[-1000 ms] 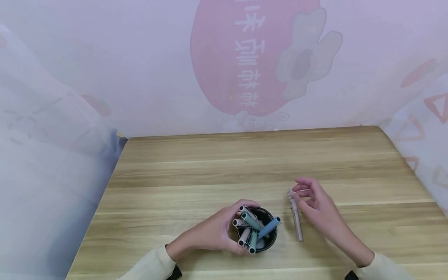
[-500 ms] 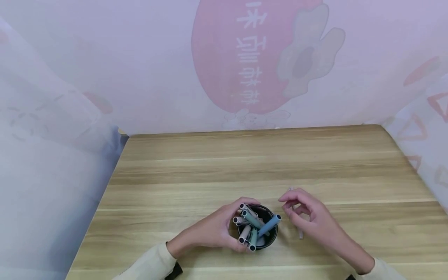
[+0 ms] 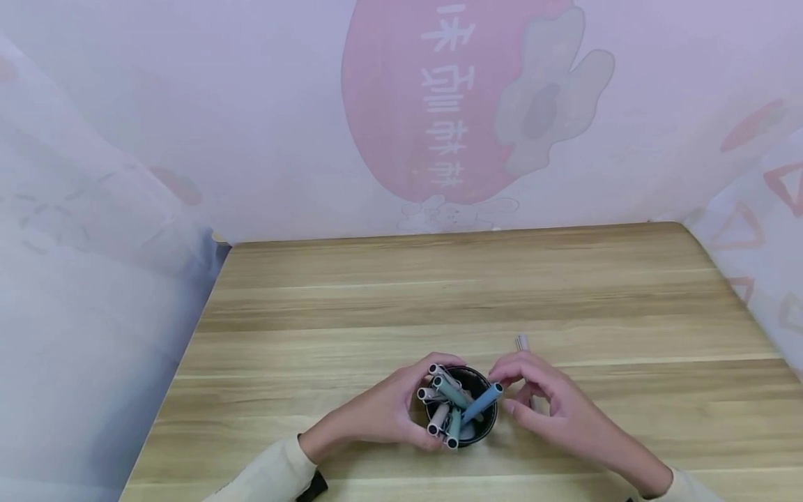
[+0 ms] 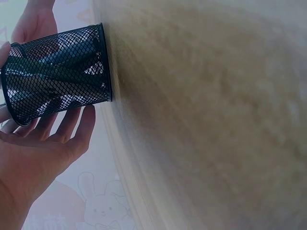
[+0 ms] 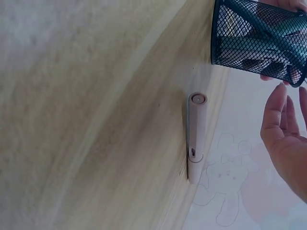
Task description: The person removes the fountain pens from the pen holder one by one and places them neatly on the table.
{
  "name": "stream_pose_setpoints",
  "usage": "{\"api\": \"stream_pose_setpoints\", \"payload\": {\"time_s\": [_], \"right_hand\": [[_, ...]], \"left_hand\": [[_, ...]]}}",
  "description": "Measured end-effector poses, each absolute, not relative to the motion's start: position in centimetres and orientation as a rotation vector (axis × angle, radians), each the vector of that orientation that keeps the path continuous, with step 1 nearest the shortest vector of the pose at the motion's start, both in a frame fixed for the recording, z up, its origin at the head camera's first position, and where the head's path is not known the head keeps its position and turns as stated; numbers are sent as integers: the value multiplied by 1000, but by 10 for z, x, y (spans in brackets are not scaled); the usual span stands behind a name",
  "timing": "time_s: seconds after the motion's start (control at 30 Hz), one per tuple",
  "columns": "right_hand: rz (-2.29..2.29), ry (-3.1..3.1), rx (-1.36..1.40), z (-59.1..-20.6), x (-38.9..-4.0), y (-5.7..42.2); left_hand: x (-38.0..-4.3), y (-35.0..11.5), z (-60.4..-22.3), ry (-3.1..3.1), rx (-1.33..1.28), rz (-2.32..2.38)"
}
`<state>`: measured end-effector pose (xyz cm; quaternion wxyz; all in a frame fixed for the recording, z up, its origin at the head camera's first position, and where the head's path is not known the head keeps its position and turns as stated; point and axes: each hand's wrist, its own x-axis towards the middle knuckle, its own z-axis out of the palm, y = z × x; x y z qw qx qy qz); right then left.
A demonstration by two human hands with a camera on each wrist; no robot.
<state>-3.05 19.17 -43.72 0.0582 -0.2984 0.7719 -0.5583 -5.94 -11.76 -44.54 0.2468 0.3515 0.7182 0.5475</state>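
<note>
My left hand holds a black mesh pen holder, fingers and thumb curled round its side. It stands upright on the table with several capped pens in it: green, pale pinkish ones and one blue pen leaning right. My right hand is at the holder's right side, with index fingertip and thumb apart, right by the blue pen's upper end. Under that hand a pale pink pen lies on the table; in the head view the hand hides most of it.
The wood-grain table runs back to a pale wall cloth with a pink printed shape and white characters. More cloth hangs at the left and right sides.
My right hand has moved left and slightly down, from beside the loose pen to the pen holder's right rim, now covering much of that pen. My left hand keeps its hold, nearly still.
</note>
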Motion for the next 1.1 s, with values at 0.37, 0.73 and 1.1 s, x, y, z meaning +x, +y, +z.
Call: {"api": "stream_pose_setpoints", "payload": {"time_s": [0.37,0.73,1.1], "right_hand": [[-1798,2308,-886,-442,-29,187],[-1873,2338,-891,-447,-28,183],[-1941,2347,-957,-443,-23,184]], "left_hand": [[-61,-117,-447,1967,966,1490],[-60,-116,-446,1969,982,1489],[-57,-118,-445,1970,942,1478]]}}
